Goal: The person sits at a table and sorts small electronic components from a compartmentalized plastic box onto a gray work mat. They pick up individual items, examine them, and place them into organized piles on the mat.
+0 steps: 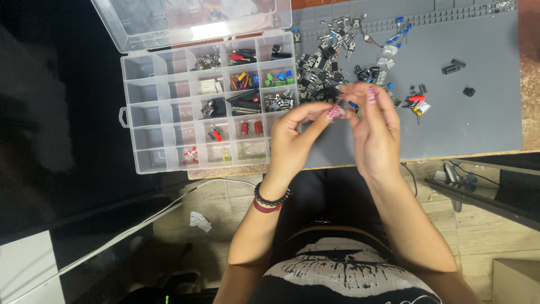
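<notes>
The left hand [295,135] and the right hand [376,126] were raised together above the near edge of a grey rubber work mat [478,124], their fingertips nearly meeting. Both hands were narrowed to a pinch, pink-painted nails turned toward each other, around a tiny dark electronic part [344,107] held between them; it was too small to tell its kind, or which hand truly gripped it. Just beyond the fingertips lay a scattered heap of small black, silver-legged and blue components [337,50] on the mat, and farther off past the right hand sat a few separate black chips [455,66]. Beside the left hand, close to its knuckles, stood a clear plastic compartment box [140,121] with its lid [191,22] swung open away from the person; several cells held red, green, blue and black parts. The left wrist wore a dark beaded bracelet [271,200] with a red band next to it. Below the forearms, a white cable [140,222] ran across the floor.
</notes>
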